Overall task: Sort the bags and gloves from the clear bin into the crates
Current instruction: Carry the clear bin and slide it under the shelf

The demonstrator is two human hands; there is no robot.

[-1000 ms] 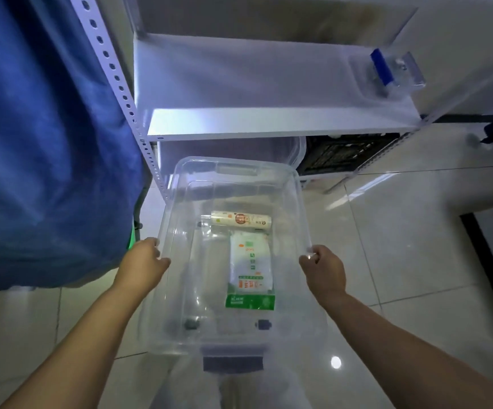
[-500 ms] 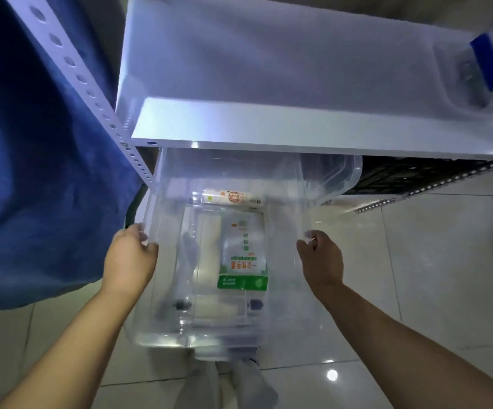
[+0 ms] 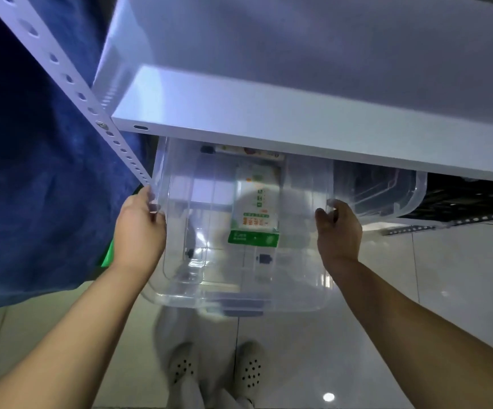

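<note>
While gripped, clear bin (image 3: pixel 239 296) between hands (image 3: pixel 139 228).

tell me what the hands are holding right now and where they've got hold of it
Both hold the clear bin by its top rim: the left hand grips the left side edge, the right hand grips the right side edge. The bin's far end sits under the white shelf.

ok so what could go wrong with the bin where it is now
The clear bin is half under the white shelf, gripped at its rims by the left hand and right hand; fingers could get pinched against the shelf post. The green packet lies loose and could slide if the bin tilts.
</note>
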